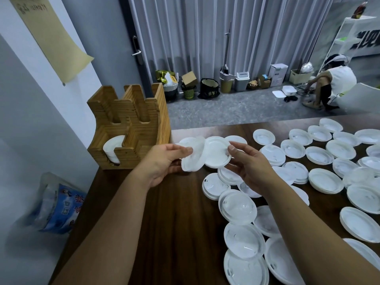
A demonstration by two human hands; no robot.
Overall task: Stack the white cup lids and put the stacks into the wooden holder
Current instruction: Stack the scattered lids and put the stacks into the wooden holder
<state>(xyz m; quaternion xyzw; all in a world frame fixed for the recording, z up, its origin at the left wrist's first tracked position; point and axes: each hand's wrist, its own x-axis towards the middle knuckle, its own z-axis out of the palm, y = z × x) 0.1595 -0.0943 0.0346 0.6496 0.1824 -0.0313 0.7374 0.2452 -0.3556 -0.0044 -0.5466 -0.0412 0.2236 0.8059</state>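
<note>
Nearest to the camera, many round white plastic cup lids [243, 241] lie over the right part of the dark brown wooden tabletop [174, 223], some overlapping, some in low piles, and they reach to its right edge; the left strip of the tabletop is bare. Above this strip the left hand [164, 161] pinches a small stack of white lids [192, 159] with thumb and fingers, and the right hand [249, 165] pinches one single white lid [217, 154] whose rim overlaps the stack. Behind the left hand, at the far left corner of the tabletop, stands the light wooden holder with slots [131, 128]; its front left slot holds a stack of white lids [112, 149]. Beyond the far edge is grey floor, then bins and boxes along a grey curtain [205, 38], and a crouching person [333, 85] at the right.
</note>
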